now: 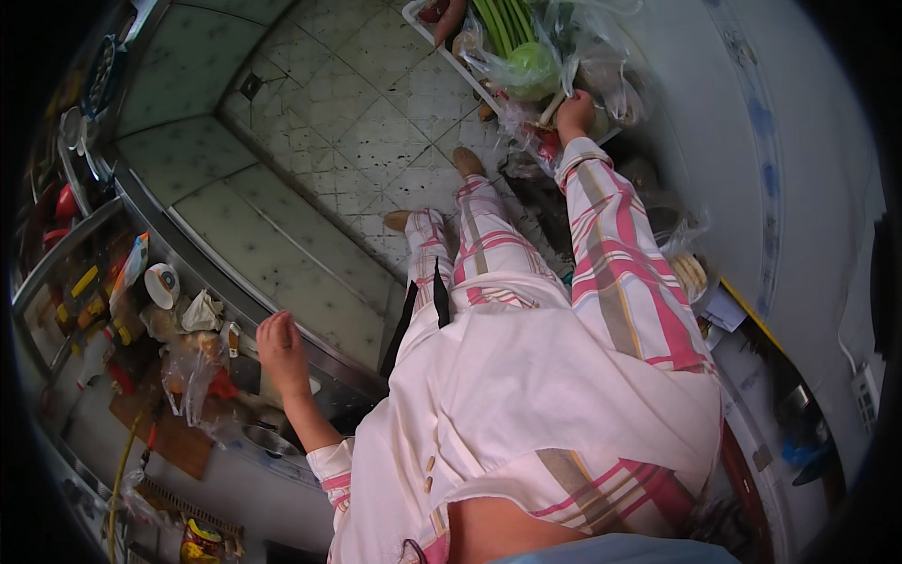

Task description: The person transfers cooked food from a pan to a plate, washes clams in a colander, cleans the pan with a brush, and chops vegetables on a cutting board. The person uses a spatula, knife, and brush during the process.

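Observation:
My right hand [576, 113] reaches to a rack of produce against the right wall, its fingers curled at the edge of clear plastic bags. Green leafy stalks [504, 25] stand beside a pale green round vegetable [533, 63] in clear plastic there. A pale stalk-like piece [552, 109] lies right by my fingers; whether I grip it or the plastic cannot be told. My left hand [280, 345] hovers by the metal counter edge, fingers loosely bent, nothing visible in it.
A steel-edged counter [232, 271] on the left holds a white cup [162, 285], a crumpled plastic bag [190, 374] and a wooden board [169, 437]. Green cabinet doors [282, 240] line it. Tiled floor [352, 106] lies ahead. Bagged round food [687, 275] is beside my right arm.

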